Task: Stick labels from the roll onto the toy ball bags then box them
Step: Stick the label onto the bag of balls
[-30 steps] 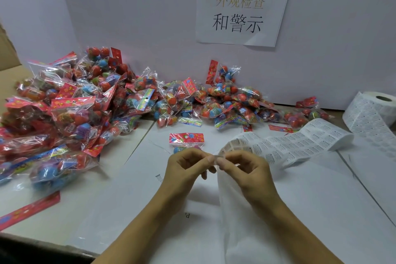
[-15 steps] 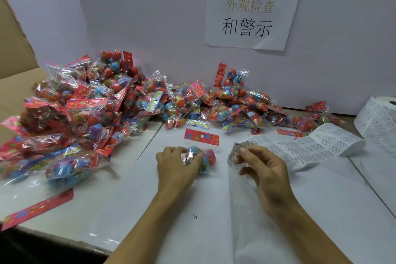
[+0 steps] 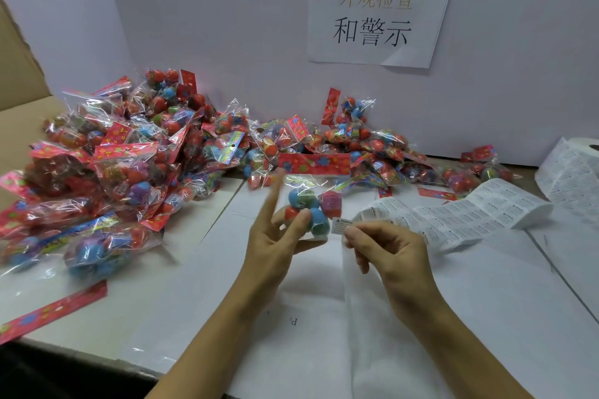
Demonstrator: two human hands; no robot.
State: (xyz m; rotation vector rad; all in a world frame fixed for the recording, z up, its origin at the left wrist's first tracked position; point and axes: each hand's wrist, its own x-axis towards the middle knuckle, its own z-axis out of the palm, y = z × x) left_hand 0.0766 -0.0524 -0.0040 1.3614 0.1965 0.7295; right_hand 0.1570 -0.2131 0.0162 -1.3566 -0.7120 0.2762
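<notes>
- Presently, the left hand (image 3: 275,236) grasps one toy ball bag (image 3: 312,201) just above the worktop (image 3: 194,269), near its middle; thumb and lower fingers clasp the balls from below, index finger extended upward and blurred
- Held bag stands roughly upright: long axis runs near to far, red header card (image 3: 314,163) at the far end and lying crosswise, balls bunched at the near end towards the hand
- Right hand (image 3: 385,246) pinches a single small white label (image 3: 342,225) between thumb and forefinger; remaining fingers curled
- Label's long axis lies left to right, its free end pointing left towards the bag; contact with the bag cannot be determined
- Label strip (image 3: 470,214) trails from beside the right hand across to the label roll (image 3: 580,155) at the worktop's right edge
- Translucent backing paper (image 3: 372,317) hangs down towards the near edge under the right hand
- Pile of toy ball bags (image 3: 129,155) occupies the far left portion and extends along the far edge
- One loose red card (image 3: 52,314) lies at the near left corner
- Printed notice (image 3: 382,6) is fixed to the white back panel (image 3: 227,26)
</notes>
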